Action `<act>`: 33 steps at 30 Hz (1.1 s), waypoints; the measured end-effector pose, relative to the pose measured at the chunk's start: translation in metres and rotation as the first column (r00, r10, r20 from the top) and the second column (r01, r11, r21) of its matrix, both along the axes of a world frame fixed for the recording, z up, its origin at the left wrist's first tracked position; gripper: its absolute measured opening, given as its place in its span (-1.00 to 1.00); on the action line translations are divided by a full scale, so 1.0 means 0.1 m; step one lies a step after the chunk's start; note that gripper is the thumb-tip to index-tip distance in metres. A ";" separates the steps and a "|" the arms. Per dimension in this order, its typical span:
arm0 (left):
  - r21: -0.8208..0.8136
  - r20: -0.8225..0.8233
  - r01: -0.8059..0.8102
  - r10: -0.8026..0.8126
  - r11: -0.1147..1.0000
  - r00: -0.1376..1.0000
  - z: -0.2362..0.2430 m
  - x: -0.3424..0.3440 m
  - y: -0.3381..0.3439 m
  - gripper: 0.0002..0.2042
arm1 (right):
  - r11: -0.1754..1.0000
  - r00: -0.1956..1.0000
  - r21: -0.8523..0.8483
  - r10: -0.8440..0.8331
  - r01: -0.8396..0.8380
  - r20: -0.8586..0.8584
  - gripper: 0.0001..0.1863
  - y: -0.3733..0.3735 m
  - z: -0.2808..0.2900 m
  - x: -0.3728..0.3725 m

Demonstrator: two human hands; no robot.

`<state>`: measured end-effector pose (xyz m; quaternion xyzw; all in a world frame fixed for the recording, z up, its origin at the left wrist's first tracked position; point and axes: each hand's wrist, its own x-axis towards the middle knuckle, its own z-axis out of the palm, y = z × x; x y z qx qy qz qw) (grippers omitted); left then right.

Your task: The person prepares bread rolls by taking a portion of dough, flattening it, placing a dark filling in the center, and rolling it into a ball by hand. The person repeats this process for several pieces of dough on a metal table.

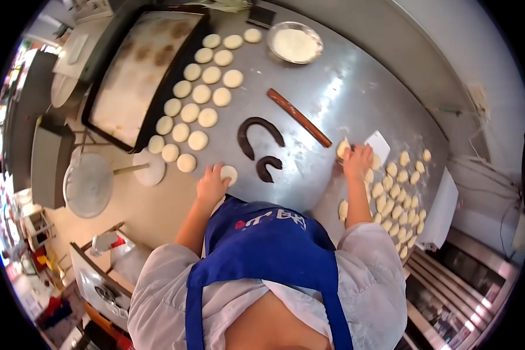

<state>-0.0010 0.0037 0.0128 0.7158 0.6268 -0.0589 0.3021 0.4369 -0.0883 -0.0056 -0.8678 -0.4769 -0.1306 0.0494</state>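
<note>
At the near left edge of the metal table, my left hand (212, 185) has thumb and fingers around the edge of a pale, flat dough round (230, 174). To the right, the fingers of my right hand (357, 163) close on a small dough piece (342, 146). A white dough scraper (378, 147) lies just beyond that hand. Many small floured dough pieces (395, 192) spread to its right. Between my hands lie a long curved strip of dark filling (245, 133) and a shorter curved one (263, 169). Beyond them sits a brown rolling pin (299, 117).
Rows of dough rounds (201, 93) cover the table's left side. Beside them is a large dark-rimmed baking tray (89, 116). A metal bowl of white flour (296, 45) stands at the back. A round lidded container (88, 185) is left of the table, and a wall runs along the right.
</note>
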 end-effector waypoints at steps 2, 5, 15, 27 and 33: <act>-0.115 0.053 0.014 -0.008 0.993 0.999 0.04 -0.13 0.09 -0.57 | 1.000 0.996 0.009 0.000 0.000 0.087 -0.66 -0.01 -0.08 -0.04; -0.236 0.194 0.110 -0.064 0.966 0.979 0.03 -0.10 0.35 -0.61 | 0.996 0.998 0.066 0.066 -0.066 0.013 -0.67 -0.08 -0.15 -0.19; -0.023 0.657 -0.173 0.146 0.985 0.740 -0.37 1.29 3.06 -0.46 | 0.920 0.733 0.232 -0.082 0.316 -0.675 -0.51 -0.05 -0.10 -0.52; -0.124 0.662 0.238 -0.098 0.963 0.743 0.19 1.69 2.08 -0.55 | 0.830 0.531 0.390 0.137 0.399 -0.836 -0.57 0.53 0.35 -0.96; -0.870 0.434 0.341 0.881 0.356 0.188 0.23 1.60 0.63 -0.60 | 0.727 0.650 0.495 0.670 -0.476 -0.359 -0.58 0.81 0.60 -1.52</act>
